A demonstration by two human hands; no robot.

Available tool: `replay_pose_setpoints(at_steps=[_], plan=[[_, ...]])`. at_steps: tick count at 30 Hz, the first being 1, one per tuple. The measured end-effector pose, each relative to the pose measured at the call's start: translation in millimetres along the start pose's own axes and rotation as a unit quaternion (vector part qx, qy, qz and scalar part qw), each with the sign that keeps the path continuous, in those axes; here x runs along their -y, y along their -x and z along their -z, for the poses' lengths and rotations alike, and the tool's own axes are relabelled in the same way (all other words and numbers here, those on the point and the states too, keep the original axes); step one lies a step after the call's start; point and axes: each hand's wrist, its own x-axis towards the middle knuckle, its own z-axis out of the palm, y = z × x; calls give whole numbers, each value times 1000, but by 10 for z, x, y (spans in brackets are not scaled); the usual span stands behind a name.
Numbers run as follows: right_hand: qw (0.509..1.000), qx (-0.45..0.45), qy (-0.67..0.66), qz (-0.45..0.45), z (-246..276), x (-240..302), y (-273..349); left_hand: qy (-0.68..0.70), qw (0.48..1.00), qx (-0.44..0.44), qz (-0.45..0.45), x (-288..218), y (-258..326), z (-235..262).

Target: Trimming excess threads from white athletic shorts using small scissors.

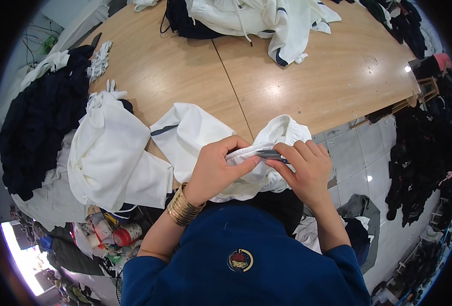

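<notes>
A pair of white trousers (190, 127) with a gathered elastic waistband and a dark stripe lies partly on the table's near edge and partly over my lap. My left hand (216, 166), with gold bangles at the wrist, pinches a fold of the waistband between thumb and fingers. In my right hand (306, 166) is a pair of dark grey thread snips (272, 154), closed in by thumb and fingers. The snips' tip touches or nearly touches the waistband beside my left thumb. Whether the blades are apart cannot be made out.
More white garments (106, 148) are heaped at the table's left, near a dark navy pile (42, 122). White and navy clothes (236, 18) lie at the far side of the wooden table (333, 76). Black garments (420, 163) hang at the right above a tiled floor (361, 148).
</notes>
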Motion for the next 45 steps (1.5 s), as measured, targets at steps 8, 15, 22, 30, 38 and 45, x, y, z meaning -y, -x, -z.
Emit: replay_pose_setpoints(at_steps=[8,15,22,30,38,45], plan=[[1000,2,-3,4,-15,-1,-8,11,1000,11,6,6,-4,15],[930,66,-255,-256,10,46,-35,30,999,21,15,58,11,28],[858,207,-437,-171,-244,-315,-94,-184,960,-30,-211,91,14,60],[924,-98,-362,-73,-171,-88,-186,98,985,143,-23,283,-98,133],[899,-141,-379,-167,-156,-93,-113,88,991,81,-67,0,-26,167],[860,-154,-440,-208,-163,-12,-54,-38,979,68,-190,34,-23,77]])
